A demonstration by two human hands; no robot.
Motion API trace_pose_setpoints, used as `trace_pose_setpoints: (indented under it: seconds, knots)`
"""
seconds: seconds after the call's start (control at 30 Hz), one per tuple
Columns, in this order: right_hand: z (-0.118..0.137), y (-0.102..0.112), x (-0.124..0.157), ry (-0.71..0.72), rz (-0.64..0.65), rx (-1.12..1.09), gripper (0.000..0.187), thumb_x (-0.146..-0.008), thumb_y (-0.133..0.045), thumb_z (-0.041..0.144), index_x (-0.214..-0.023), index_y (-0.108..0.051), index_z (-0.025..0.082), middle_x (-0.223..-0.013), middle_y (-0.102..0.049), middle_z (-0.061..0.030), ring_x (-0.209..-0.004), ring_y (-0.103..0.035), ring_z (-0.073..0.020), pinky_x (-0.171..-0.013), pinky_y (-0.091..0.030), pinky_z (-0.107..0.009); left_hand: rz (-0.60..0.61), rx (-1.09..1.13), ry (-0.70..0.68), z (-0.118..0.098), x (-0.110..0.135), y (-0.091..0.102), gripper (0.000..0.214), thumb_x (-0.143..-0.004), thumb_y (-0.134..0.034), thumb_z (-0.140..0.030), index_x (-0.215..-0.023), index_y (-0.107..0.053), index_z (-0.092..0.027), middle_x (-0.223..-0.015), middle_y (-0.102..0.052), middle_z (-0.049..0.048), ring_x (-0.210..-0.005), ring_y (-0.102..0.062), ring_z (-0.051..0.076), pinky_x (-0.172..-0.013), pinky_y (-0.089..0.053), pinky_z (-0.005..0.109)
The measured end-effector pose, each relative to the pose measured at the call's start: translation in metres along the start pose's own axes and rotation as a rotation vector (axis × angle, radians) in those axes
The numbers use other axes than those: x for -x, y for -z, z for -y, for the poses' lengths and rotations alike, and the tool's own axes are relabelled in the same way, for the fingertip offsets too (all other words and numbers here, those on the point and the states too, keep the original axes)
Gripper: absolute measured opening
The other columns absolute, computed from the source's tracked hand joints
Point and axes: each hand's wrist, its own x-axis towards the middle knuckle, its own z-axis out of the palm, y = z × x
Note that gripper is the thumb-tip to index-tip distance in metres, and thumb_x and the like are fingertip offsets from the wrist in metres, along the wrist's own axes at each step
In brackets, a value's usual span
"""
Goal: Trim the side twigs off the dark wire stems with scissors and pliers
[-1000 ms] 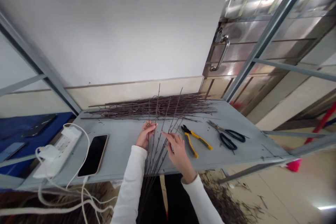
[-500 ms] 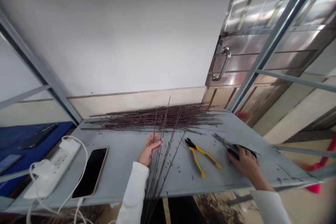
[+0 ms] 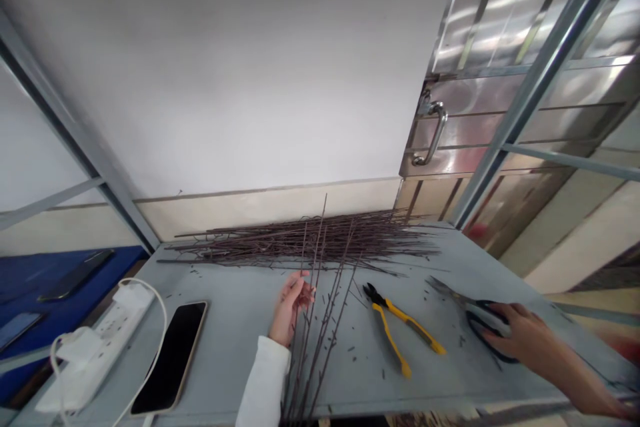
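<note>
My left hand (image 3: pixel 291 303) is closed round a thin dark twig near the middle of the tabletop, its fingers curled. Several more long twigs (image 3: pixel 327 317) lean side by side just right of it, their lower ends running past the table's front edge. At the right, the thumb and fingers of my right hand (image 3: pixel 533 343) are at the black handles of a pair of scissors (image 3: pixel 467 300). The scissors lie low over the table, blades pointing left and away. Between the hands rest yellow-handled cutting pliers (image 3: pixel 400 327) with dark jaws.
A long pile of dark twigs (image 3: pixel 280 240) lies along the back by the wall. On the left are a phone (image 3: pixel 173 357) and a white power strip (image 3: pixel 107 340) with cables. Cut bits are scattered about. Metal posts (image 3: pixel 530 93) frame the table (image 3: pixel 230 320).
My right hand has moved right and nearer, and the scissors have shifted slightly right with their handles spread wider. My left hand stays by the twigs. The view has tilted a little.
</note>
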Motion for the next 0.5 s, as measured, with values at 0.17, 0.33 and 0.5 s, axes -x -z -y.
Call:
trace_pose_setpoints:
  seconds: [0.17, 0.33, 0.5]
  knots:
    - [-0.006, 0.034, -0.012, 0.041, -0.049, 0.046, 0.033, -0.06, -0.047, 0.044, -0.087, -0.052, 0.026, -0.085, -0.068, -0.0164, -0.088, -0.062, -0.0399, -0.087, -0.045, -0.051, -0.033, -0.022, -0.058, 0.003, -0.001, 0.001, 0.035, -0.068, -0.074, -0.041, -0.091, -0.066, -0.017, -0.064, -0.065, -0.0003, -0.055, -0.058, 0.01, -0.051, -0.039, 0.019]
    - [0.033, 0.079, -0.026, -0.03, -0.214, -0.102, 0.048, -0.059, -0.051, 0.054, -0.094, -0.045, 0.023, -0.084, -0.062, -0.0132, -0.083, -0.062, -0.0352, -0.075, -0.05, -0.047, 0.03, -0.018, -0.045, 0.005, 0.0, 0.003, 0.029, -0.07, -0.074, -0.039, -0.089, -0.067, -0.018, -0.068, -0.066, 0.0007, -0.064, -0.059, 0.011, -0.058, -0.041, 0.02]
    - [0.105, 0.117, -0.037, 0.037, -0.224, -0.354, 0.054, -0.059, -0.057, 0.065, -0.091, -0.043, 0.024, -0.08, -0.06, -0.0082, -0.069, -0.061, -0.0255, -0.06, -0.05, -0.036, 0.02, -0.018, -0.069, 0.007, -0.001, 0.003, 0.031, -0.065, -0.077, -0.041, -0.084, -0.069, -0.018, -0.069, -0.066, 0.0003, -0.066, -0.058, 0.011, -0.059, -0.04, 0.02]
